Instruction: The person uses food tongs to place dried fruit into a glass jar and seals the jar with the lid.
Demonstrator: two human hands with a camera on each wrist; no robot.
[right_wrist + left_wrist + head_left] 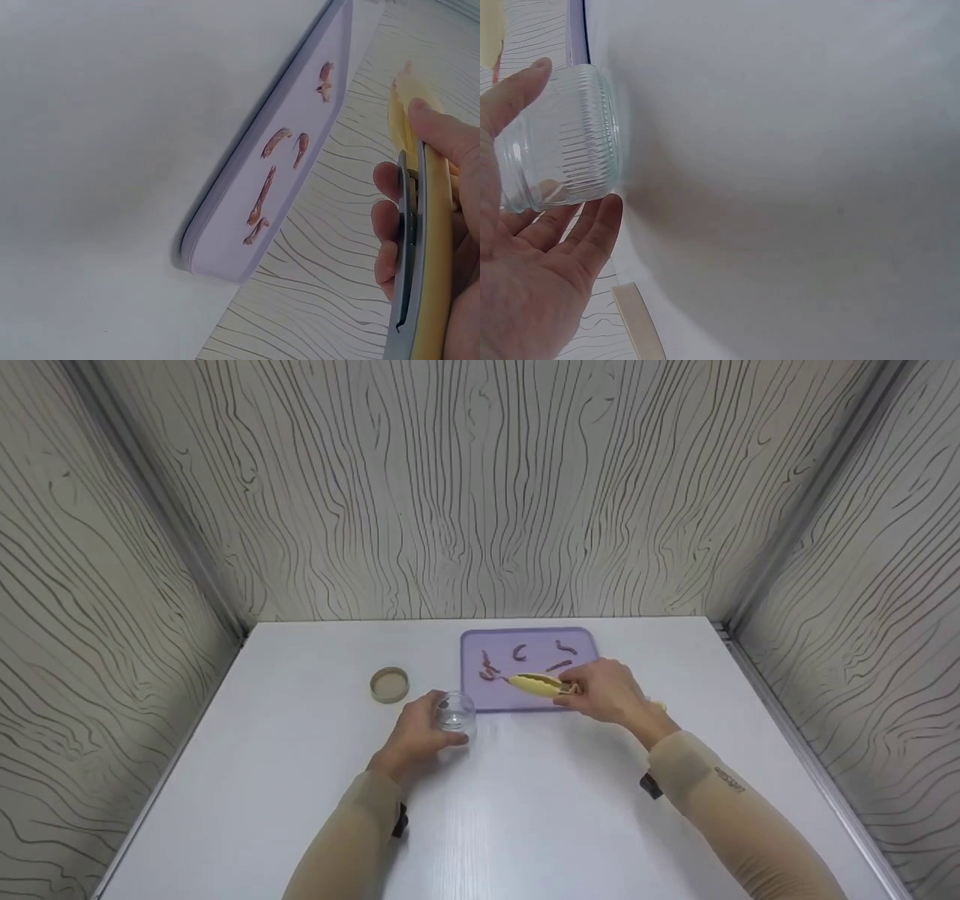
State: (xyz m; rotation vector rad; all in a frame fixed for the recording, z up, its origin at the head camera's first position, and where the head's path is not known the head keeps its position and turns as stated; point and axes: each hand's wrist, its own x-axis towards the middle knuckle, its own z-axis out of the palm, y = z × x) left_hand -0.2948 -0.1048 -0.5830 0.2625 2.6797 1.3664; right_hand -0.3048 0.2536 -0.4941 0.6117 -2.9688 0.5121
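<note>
My left hand grips a clear ribbed glass jar, thumb on one side and fingers on the other. The jar's base is right at the white tabletop, near the tray's front left corner. In my right hand is a pair of yellow tongs with grey inner handles, squeezed nearly closed over a purple tray. A small pinkish bit shows at the tips of the tongs. Several reddish-brown, curled strips lie scattered on the tray; some overlap the tong tips in the head view.
A round beige lid lies on the white table, left of the tray and beyond my left hand. Wood-grain patterned panels enclose the table at the back and both sides, with grey metal strips at the corners.
</note>
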